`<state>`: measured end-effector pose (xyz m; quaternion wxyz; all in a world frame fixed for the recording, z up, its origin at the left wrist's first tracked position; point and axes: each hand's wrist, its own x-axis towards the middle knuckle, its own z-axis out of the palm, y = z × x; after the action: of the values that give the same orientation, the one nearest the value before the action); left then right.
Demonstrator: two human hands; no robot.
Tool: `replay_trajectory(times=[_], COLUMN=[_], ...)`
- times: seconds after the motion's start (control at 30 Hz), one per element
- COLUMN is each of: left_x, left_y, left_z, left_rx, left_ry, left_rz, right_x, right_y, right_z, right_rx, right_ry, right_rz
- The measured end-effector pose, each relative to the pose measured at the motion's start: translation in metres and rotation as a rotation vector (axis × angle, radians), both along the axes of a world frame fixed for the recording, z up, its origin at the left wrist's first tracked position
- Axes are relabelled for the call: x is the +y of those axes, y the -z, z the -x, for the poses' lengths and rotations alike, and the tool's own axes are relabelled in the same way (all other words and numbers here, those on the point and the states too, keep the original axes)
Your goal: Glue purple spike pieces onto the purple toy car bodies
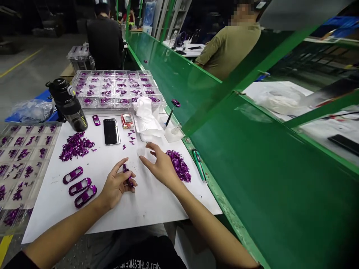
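My left hand (pixel 113 186) holds a purple toy car body (pixel 129 178) tilted between thumb and fingers, above the white tabletop (pixel 157 209). Over the table to its right, my right hand (pixel 161 166) has its thumb and fingers apart, with nothing visible between them. Just beyond that hand lies a pile of small purple parts (pixel 181 168). Three purple car bodies (pixel 80 185) sit in a slanting row left of my left hand. Several tiny purple pieces (pixel 131 137) are scattered ahead of the hands.
Another heap of purple parts (pixel 75 145) lies at left, near a black bottle (pixel 67 104) and a phone (pixel 111 131). Compartment trays (pixel 112 102) stand behind. A green-handled cutter (pixel 198 164) borders the green conveyor (pixel 252 168). Two people sit farther off.
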<state>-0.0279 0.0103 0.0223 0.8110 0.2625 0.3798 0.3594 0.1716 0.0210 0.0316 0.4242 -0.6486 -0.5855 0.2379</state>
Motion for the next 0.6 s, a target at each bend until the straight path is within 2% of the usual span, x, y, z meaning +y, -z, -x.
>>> replay_trajectory(times=[0.1, 0.2, 0.3, 0.37, 0.4, 0.5, 0.6], left_x=[0.001, 0.004, 0.005, 0.005, 0.005, 0.004, 0.004], left_y=[0.002, 0.004, 0.006, 0.008, 0.009, 0.012, 0.016], left_z=[0.0, 0.0, 0.0, -0.001, -0.002, -0.004, -0.006], left_rx=[-0.022, -0.042, -0.046, -0.037, -0.027, -0.006, -0.014], left_ry=[-0.016, -0.033, -0.052, -0.068, -0.074, -0.065, -0.057], left_rz=[0.013, 0.038, 0.044, 0.036, 0.029, -0.02, -0.069], right_x=[0.015, 0.013, 0.003, -0.005, -0.008, -0.018, -0.027], right_y=[0.004, -0.011, -0.035, -0.044, -0.044, -0.035, -0.019], right_z=[0.007, 0.01, 0.012, 0.017, 0.021, 0.032, 0.037], right_rx=[0.043, 0.114, 0.203, 0.229, 0.25, 0.32, 0.209], right_ry=[-0.095, -0.111, 0.05, 0.183, 0.19, -0.004, -0.167], right_rz=[0.03, 0.045, 0.02, -0.131, -0.228, -0.44, -0.557])
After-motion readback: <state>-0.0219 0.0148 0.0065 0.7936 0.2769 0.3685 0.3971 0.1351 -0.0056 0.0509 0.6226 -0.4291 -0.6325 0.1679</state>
